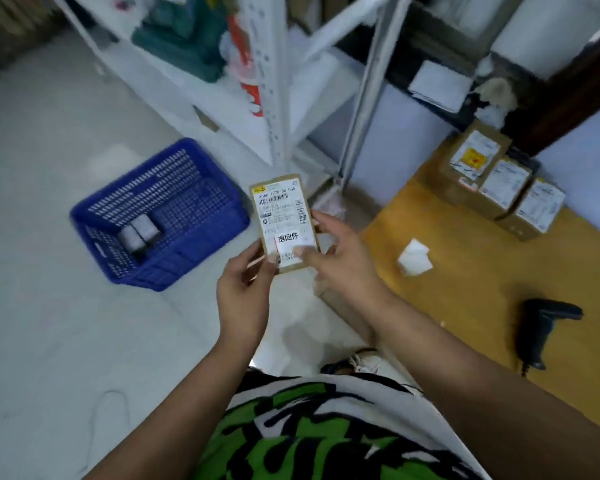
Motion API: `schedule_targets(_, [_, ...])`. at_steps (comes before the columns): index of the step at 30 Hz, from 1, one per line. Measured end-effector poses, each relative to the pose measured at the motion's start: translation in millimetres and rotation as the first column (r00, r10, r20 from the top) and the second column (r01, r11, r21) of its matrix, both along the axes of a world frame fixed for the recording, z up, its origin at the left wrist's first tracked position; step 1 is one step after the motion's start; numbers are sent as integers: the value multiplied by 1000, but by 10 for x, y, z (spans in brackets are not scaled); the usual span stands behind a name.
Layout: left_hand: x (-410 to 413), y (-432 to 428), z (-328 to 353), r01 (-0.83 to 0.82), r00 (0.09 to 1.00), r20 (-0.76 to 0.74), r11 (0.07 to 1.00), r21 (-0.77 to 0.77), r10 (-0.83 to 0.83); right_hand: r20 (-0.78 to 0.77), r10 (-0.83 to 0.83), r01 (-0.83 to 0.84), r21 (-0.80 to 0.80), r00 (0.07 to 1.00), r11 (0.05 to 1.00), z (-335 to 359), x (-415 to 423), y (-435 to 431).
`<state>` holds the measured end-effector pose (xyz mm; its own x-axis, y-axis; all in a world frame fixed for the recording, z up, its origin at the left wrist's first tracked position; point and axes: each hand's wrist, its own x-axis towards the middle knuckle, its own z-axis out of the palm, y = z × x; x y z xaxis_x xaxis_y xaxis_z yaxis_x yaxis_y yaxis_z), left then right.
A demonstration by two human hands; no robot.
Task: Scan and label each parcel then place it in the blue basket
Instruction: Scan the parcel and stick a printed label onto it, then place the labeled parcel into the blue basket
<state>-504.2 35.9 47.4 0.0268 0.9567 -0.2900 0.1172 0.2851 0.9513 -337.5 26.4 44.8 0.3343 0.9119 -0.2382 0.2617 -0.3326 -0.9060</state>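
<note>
The parcel [280, 209] is being pinched by the left grip [245, 285] and right grip [340, 263], with the blue basket [205, 245] to their left. Its white label [288, 238] is being pressed down and should be rubbed flat.

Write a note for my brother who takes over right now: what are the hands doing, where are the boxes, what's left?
Hands: left hand holds the parcel at its lower edge; right hand pinches it, thumb on its white sticker.
In the blue basket: two parcels.
On the yellow table: three parcels, scanner, label stack.
Left: basket this one, then probably those three.
</note>
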Motion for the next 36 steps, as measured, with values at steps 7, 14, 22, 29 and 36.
schedule_targets(7, [-1704,353,202,-204,978,-22,976,77,206,71,339,-338,-20,938,941,342,-1518,868])
schedule_targets(14, [-2537,792,92,-352,936,-12,934,54,353,10,492,-487,-116,871,866,410,-2403,1490])
schedule_targets(22, [-2864,1889,-226,-404,914,-39,914,24,405,-47,553,-554,-150,832,819,77,-2876,2680])
schedule_targets(29, [-3027,2973,-522,-463,870,-204,886,-25,449,-52,659,-657,-176,750,733,-193,-3071,3855])
schedule_targets(36, [-3167,3833,-1108,-538,822,-297,833,-127,485,-79,668,-663,-254,740,704,-896,-3305,4683])
